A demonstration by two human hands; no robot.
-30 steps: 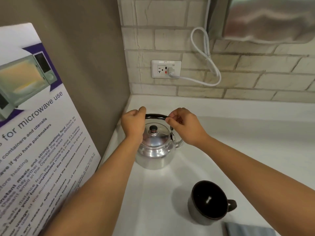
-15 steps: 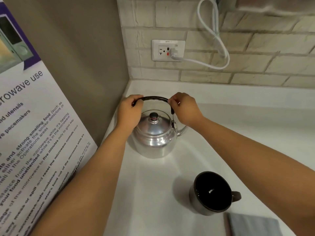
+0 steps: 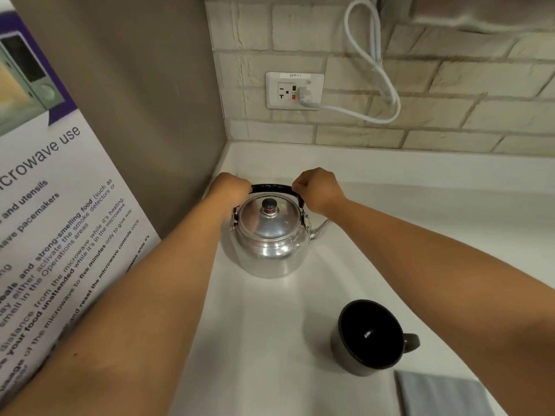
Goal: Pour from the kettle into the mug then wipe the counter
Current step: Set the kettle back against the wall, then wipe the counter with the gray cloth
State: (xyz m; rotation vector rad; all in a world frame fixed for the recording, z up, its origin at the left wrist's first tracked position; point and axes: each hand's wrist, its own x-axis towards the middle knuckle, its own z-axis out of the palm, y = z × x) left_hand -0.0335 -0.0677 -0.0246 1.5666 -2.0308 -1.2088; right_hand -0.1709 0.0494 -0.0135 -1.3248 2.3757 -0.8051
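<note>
A shiny metal kettle [image 3: 267, 244] with a black knob on its lid stands on the white counter [image 3: 264, 340] in the corner, spout pointing right. Its black handle [image 3: 271, 188] arches over the lid. My left hand [image 3: 229, 187] grips the handle's left end and my right hand [image 3: 318, 189] grips its right end. A dark mug [image 3: 371, 337] stands upright to the front right, handle pointing right, inside dark. A folded grey cloth [image 3: 438, 394] lies just in front of the mug at the frame's bottom edge.
A brown side wall [image 3: 135, 100] bears a microwave-use poster [image 3: 54, 220] on the left. The brick back wall holds a socket [image 3: 294, 90] with a white cable [image 3: 372, 64] plugged in and looped upward. A metal appliance edge [image 3: 480, 10] shows at the top right.
Both hands stay on the kettle handle and have closed more firmly around its ends. The view has shifted, so the kettle and mug sit slightly differently in frame.
</note>
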